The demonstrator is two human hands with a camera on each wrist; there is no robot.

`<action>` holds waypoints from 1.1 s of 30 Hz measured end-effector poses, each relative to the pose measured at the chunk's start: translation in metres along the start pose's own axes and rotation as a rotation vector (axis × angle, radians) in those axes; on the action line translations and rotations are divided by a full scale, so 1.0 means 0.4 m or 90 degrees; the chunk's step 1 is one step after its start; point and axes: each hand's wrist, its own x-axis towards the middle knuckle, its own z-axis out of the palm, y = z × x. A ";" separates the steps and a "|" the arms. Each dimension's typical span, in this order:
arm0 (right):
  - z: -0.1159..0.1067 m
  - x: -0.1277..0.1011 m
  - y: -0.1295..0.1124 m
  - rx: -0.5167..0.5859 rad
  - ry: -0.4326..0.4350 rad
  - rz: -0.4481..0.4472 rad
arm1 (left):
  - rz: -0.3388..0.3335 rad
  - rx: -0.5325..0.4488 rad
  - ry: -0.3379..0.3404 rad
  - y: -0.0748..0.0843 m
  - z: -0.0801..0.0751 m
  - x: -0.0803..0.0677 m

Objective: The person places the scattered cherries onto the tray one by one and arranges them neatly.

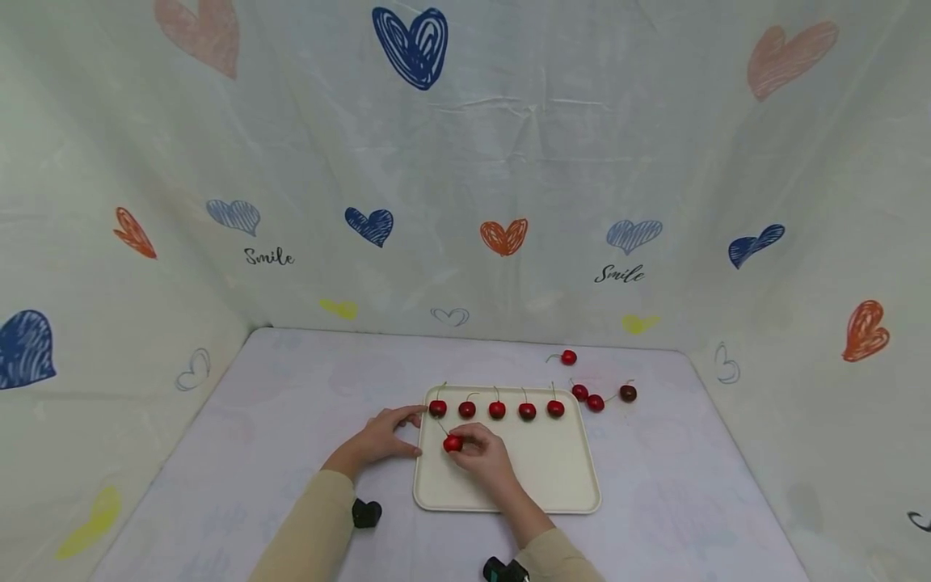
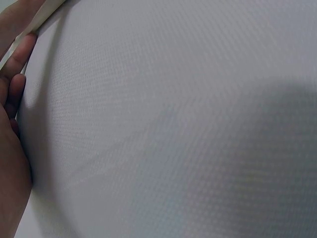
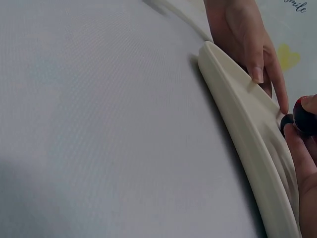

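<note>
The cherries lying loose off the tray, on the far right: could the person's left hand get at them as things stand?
Probably not easily. The left hand rests at the tray's left edge, while the loose cherries lie beyond its far right corner; the right hand, pinching a cherry, lies across the way.

A red cherry [image 1: 452, 443] with a thin stem is pinched just above the cream tray [image 1: 553, 477], near its left edge, in front of a row of five cherries [image 1: 497, 410].
</note>
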 end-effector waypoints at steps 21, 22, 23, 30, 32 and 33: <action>0.071 -0.002 0.033 0.017 0.074 0.032 | 0.007 -0.005 0.003 -0.001 0.004 -0.001; 0.072 0.000 0.043 -0.003 0.071 0.027 | 0.007 -0.005 0.003 0.000 0.005 -0.001; 0.073 0.001 0.053 -0.022 0.067 0.020 | 0.009 -0.004 0.003 -0.001 0.005 -0.001; 0.078 0.002 0.083 -0.145 0.055 -0.025 | 0.016 0.001 0.004 0.001 0.005 -0.003; 0.078 0.003 0.083 -0.164 0.060 -0.032 | 0.017 -0.001 0.004 0.003 0.004 -0.004; 0.079 0.003 0.082 -0.172 0.060 -0.038 | 0.015 -0.001 0.004 0.004 0.002 -0.005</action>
